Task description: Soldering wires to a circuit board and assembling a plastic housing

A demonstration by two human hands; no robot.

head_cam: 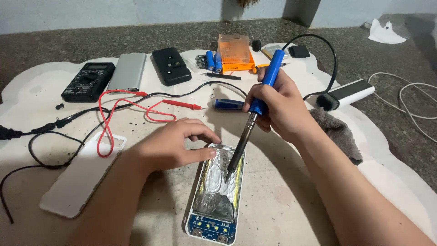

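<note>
My right hand (pixel 281 107) grips a blue-handled soldering iron (pixel 255 107), its dark tip resting inside an opened power bank (pixel 214 196). The power bank lies lengthwise in front of me, showing silvery foil cells and a blue circuit board at its near end. My left hand (pixel 175 146) presses on the far left corner of the power bank's white frame, fingers curled over the edge.
A white back cover (pixel 77 177) lies at the left. Red and black probe leads (pixel 132 107) trail to a black multimeter (pixel 88 81). Behind are a silver case (pixel 127 71), a black case (pixel 170 66), an orange box (pixel 234 53), blue cells (pixel 213 60) and a grey cloth (pixel 339 132).
</note>
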